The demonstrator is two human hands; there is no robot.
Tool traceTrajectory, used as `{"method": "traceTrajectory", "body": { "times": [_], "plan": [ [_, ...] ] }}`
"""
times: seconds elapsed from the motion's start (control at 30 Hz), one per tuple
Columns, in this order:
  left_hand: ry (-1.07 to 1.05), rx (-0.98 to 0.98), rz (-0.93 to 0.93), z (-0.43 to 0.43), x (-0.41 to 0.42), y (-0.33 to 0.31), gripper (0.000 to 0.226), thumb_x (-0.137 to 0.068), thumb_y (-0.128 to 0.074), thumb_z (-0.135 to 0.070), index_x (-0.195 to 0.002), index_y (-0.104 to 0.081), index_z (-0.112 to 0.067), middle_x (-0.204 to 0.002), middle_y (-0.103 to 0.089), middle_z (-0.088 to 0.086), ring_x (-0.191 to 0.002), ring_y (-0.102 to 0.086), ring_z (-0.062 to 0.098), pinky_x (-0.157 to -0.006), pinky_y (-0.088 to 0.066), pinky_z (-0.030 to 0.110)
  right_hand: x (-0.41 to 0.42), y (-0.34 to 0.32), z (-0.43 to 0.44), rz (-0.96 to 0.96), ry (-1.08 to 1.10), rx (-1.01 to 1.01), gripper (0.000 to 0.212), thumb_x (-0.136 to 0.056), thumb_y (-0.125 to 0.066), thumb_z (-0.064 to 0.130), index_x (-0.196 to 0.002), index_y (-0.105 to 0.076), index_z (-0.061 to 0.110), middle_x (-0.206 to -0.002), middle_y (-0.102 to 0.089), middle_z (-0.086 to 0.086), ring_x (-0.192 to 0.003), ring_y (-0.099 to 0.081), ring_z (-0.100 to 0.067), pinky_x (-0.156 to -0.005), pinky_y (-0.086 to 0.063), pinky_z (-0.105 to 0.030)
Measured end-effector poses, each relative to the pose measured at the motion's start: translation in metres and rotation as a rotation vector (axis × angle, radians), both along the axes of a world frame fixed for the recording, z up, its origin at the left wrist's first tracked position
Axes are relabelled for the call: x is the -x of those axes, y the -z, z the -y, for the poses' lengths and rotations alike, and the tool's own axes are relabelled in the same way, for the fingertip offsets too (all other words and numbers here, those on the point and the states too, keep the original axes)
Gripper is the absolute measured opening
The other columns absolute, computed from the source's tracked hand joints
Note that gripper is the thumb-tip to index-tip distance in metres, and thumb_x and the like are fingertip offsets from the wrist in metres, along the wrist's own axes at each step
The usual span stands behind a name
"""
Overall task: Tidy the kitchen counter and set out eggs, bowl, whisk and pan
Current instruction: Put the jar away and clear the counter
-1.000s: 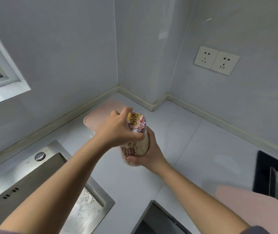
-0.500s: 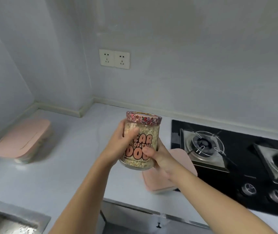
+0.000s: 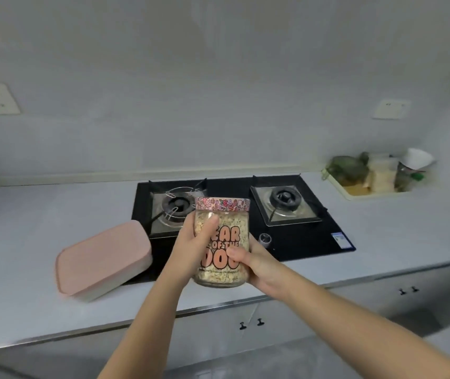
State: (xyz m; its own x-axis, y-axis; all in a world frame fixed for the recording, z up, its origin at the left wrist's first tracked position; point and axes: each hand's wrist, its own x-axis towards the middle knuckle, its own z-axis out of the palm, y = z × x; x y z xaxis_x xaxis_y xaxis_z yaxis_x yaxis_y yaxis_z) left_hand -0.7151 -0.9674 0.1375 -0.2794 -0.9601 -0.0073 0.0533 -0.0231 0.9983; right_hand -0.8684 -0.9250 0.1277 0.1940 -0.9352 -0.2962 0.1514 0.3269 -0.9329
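Observation:
A glass jar (image 3: 225,231) filled with pale flakes, with a floral lid and pink lettering, is held upright in the air above the counter's front edge, in front of the black gas hob (image 3: 294,242). My left hand (image 3: 191,247) wraps its left side, thumb across the front. Gripping the jar's lower right side is my right hand (image 3: 256,265). No eggs, bowl, whisk or pan show in this view.
A pink-lidded box (image 3: 100,258) lies on the white counter (image 3: 13,242) left of the hob, partly over its corner. A cream tray (image 3: 355,195) with several jars and packets stands at the back right. Cabinet doors with small black knobs (image 3: 251,322) run below.
The view has swung right, from the sink corner to the hob. My left hand moved from the jar's lid to its side; both hands carried the jar rightward.

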Motion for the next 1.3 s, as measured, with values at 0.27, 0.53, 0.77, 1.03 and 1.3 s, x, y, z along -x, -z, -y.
{"method": "traceTrajectory", "body": {
  "times": [0.27, 0.53, 0.77, 1.03, 1.3],
  "plan": [
    [0.219, 0.014, 0.061, -0.014, 0.157, -0.002, 0.059, -0.077, -0.057, -0.061, -0.122, -0.049, -0.025, -0.109, -0.068, -0.002, -0.09, -0.07, 0.009, -0.07, -0.057, 0.026, 0.145, 0.007, -0.05, 0.043, 0.216, 0.017, 0.066, -0.073, -0.075, 0.028, -0.132, -0.045, 0.023, -0.124, -0.065, -0.005, -0.113, -0.064, -0.024, -0.094, -0.052, -0.043],
    [0.389, -0.081, 0.016, 0.008, 0.339, 0.031, 0.058, -0.074, -0.066, -0.064, -0.117, -0.054, -0.028, -0.104, -0.071, 0.0, -0.09, -0.072, 0.016, -0.078, -0.059, 0.04, 0.304, 0.031, -0.056, 0.057, 0.378, 0.033, 0.088, -0.063, -0.086, 0.043, -0.136, -0.043, 0.019, -0.129, -0.062, -0.011, -0.118, -0.059, -0.03, -0.099, -0.048, -0.049],
    [0.513, -0.1, 0.065, 0.04, 0.539, 0.045, 0.048, -0.082, -0.057, -0.062, -0.118, -0.051, -0.031, -0.105, -0.068, -0.002, -0.091, -0.07, 0.014, -0.079, -0.059, 0.037, 0.487, 0.032, -0.04, 0.013, 0.5, 0.005, 0.081, -0.07, -0.081, 0.042, -0.136, -0.041, 0.018, -0.13, -0.06, -0.015, -0.12, -0.058, -0.034, -0.099, -0.047, -0.053],
    [0.888, -0.023, 0.149, 0.081, 0.709, 0.042, 0.056, -0.087, -0.041, -0.057, -0.13, -0.04, -0.021, -0.122, -0.054, -0.005, -0.111, -0.056, 0.004, -0.074, -0.051, 0.014, 0.645, 0.042, -0.022, -0.063, 0.68, 0.037, 0.067, -0.074, -0.077, 0.021, -0.132, -0.045, 0.009, -0.124, -0.062, -0.021, -0.115, -0.06, -0.037, -0.095, -0.05, -0.048],
    [1.008, 0.136, 0.248, 0.148, 0.873, 0.079, 0.05, -0.095, -0.046, -0.043, -0.141, -0.038, -0.024, -0.125, -0.057, -0.012, -0.119, -0.055, 0.012, -0.087, -0.048, 0.02, 0.81, 0.075, 0.029, -0.316, 0.879, 0.013, 0.081, -0.067, -0.081, -0.006, -0.131, -0.036, 0.017, -0.118, -0.062, -0.003, -0.107, -0.064, -0.014, -0.081, -0.056, -0.029]
  ]
}}
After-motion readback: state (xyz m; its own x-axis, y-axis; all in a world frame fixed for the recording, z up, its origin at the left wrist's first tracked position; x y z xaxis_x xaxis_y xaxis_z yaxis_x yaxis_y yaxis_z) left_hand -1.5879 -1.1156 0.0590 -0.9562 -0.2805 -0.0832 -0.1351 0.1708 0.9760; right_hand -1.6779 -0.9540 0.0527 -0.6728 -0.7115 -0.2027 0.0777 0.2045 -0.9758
